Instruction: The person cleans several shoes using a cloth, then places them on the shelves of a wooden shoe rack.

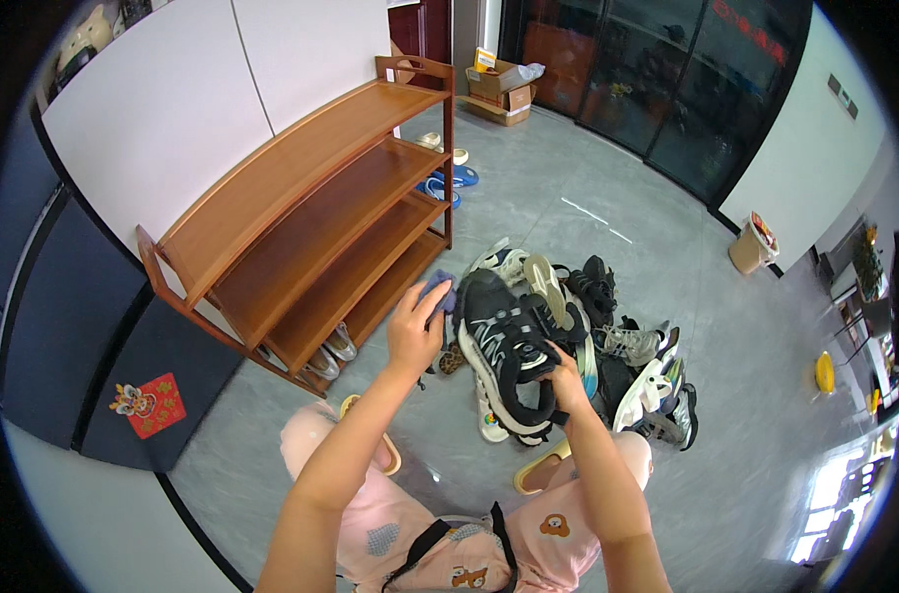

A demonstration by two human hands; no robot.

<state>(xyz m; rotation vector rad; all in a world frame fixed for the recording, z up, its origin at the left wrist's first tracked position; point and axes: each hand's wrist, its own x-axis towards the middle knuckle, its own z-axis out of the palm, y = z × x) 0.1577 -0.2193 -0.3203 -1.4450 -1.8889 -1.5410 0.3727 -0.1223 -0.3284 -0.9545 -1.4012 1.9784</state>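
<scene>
My left hand [416,330] holds a bunched blue-grey cloth [440,290] between thumb and fingers, just left of a black sneaker [486,319] with a white sole. Gripping that sneaker near its opening is my right hand [566,382]; the toe points away from me. Beyond and to the right of it, a heap of mixed shoes [635,345] lies on the grey floor. A wooden shoe rack [309,193] stands at the left, with a pair of silvery shoes [331,354] on its bottom shelf.
Blue clogs [457,176] and cream shoes lie past the rack's far end. Farther back are cardboard boxes [505,96] near dark glass doors [627,81]. A beige waste bin [753,248] stands by the right wall. My slippered feet rest on the floor, either side of the sneaker's near end.
</scene>
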